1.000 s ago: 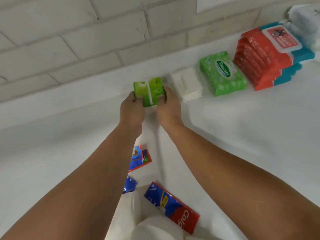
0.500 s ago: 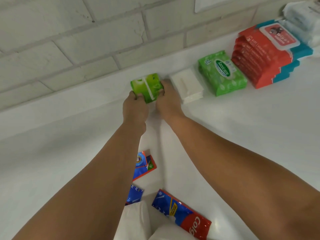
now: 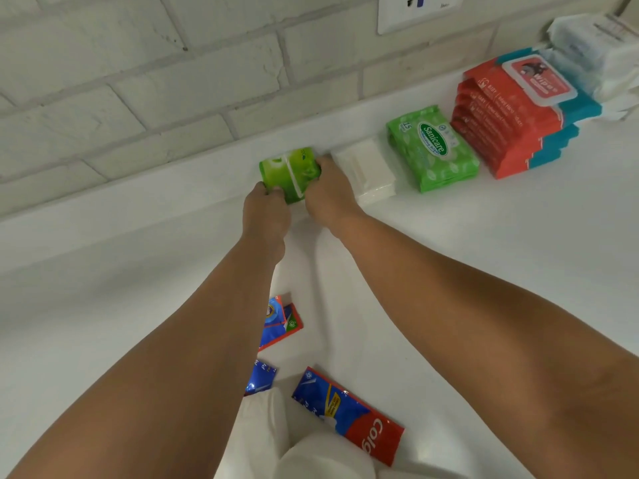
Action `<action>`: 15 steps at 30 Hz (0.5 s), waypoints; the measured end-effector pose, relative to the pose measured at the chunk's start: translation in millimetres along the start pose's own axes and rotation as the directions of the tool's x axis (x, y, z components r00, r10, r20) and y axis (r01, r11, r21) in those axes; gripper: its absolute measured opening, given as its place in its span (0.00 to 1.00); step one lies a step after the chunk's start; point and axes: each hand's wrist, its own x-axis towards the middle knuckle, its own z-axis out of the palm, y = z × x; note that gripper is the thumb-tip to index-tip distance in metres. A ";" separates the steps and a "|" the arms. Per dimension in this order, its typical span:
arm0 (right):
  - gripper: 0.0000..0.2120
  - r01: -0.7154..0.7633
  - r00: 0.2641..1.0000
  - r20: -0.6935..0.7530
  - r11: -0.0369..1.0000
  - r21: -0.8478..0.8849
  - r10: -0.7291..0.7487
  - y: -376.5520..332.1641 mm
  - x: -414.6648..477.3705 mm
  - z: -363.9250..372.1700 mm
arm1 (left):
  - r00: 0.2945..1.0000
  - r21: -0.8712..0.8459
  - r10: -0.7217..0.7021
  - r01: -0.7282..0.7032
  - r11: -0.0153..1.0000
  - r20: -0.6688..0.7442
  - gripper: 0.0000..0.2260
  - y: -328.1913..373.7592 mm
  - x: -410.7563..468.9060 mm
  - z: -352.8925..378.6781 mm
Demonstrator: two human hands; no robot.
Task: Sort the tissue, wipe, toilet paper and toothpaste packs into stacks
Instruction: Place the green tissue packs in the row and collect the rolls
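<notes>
Both hands hold the small green tissue pack (image 3: 290,171) at the back of the white counter (image 3: 484,271), close to the wall. The left hand (image 3: 266,210) has its fingers curled round the pack's left side. The right hand (image 3: 328,191) has its fingers curled round the right side, so the pack is squeezed between them. It is just left of the white tissue packs (image 3: 366,171) (the right hand hides whether they touch). Farther right are the green Sanicare wipes (image 3: 432,146) and a tall pile of red wipe packs (image 3: 508,115).

To do this well, I think the hands should lay the green pack flat and turn it straight like its neighbours. Both hands should let go softly together so it does not tip. The toothpaste boxes (image 3: 349,413) lying loose near the person have no pile yet.
</notes>
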 end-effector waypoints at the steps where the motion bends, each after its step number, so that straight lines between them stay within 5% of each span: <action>1: 0.19 -0.001 1.000 0.004 1.000 -0.026 0.001 -2.3 -1.5 -1.0 | 1.000 0.012 -0.012 0.012 1.000 -0.011 0.06 0.1 -1.7 -0.2; 6: 0.32 0.083 0.996 0.025 0.990 -0.118 -0.080 -19.6 -20.4 -14.4 | 0.995 0.137 0.013 0.001 0.991 -0.100 0.17 10.6 -19.0 -13.2; 9: 0.28 0.207 0.978 0.012 0.975 -0.083 -0.207 -32.5 -43.3 -28.6 | 0.988 0.255 0.093 -0.059 0.965 -0.123 0.19 24.3 -43.4 -24.9; 15: 0.21 0.374 0.927 0.056 0.924 -0.081 -0.370 -34.4 -99.0 -59.6 | 0.978 0.183 0.182 -0.161 0.970 -0.101 0.22 38.3 -113.7 -40.8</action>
